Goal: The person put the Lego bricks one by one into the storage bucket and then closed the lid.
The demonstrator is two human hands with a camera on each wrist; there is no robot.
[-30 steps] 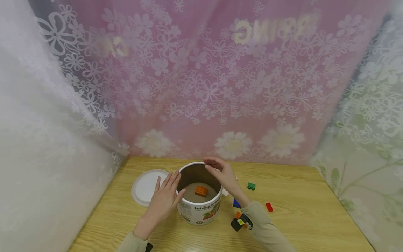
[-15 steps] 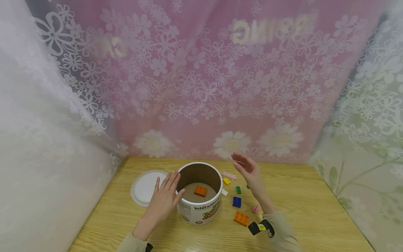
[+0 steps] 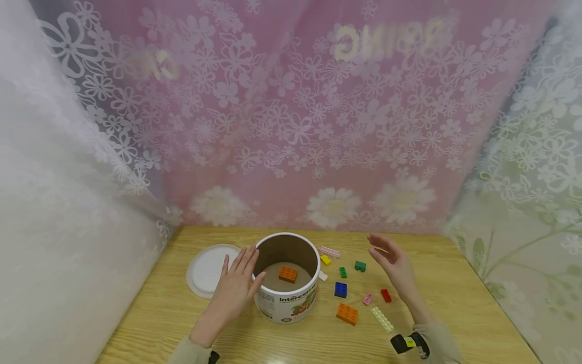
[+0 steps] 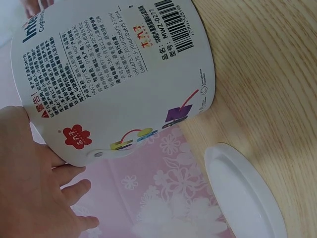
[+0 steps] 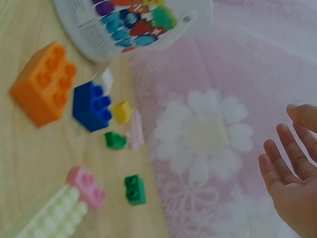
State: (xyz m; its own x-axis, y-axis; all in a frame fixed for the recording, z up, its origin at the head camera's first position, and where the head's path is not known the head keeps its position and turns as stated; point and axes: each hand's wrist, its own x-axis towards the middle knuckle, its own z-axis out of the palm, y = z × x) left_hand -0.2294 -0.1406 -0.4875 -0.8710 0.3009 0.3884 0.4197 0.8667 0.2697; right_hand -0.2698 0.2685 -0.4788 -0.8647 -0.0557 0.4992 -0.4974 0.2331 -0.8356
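My left hand [image 3: 237,280] rests with straight, spread fingers against the left rim of a white printed tub [image 3: 287,307]. At the tub's bottom lies an orange toy brick [image 3: 288,274]. My right hand [image 3: 394,263] hovers over the right part of the table, fingers relaxed and holding nothing. Closest to it are a dark green brick [image 3: 360,266] and a red brick [image 3: 386,296]. Between it and the tub lie a blue brick [image 3: 340,289], a larger orange brick [image 3: 347,314], a small pink brick [image 3: 367,300] and a pale yellow long brick [image 3: 382,319].
A white round lid [image 3: 206,273] lies left of the tub, partly behind my left hand. Just right of the tub are a long pink brick [image 3: 329,252], a yellow brick [image 3: 325,259], a white piece [image 3: 323,276] and a small green brick [image 3: 343,272]. Curtains hang around the table.
My right hand has moved from the tub's right rim out to the right, uncovering the bricks on the table. My left hand stays at the tub's left rim.
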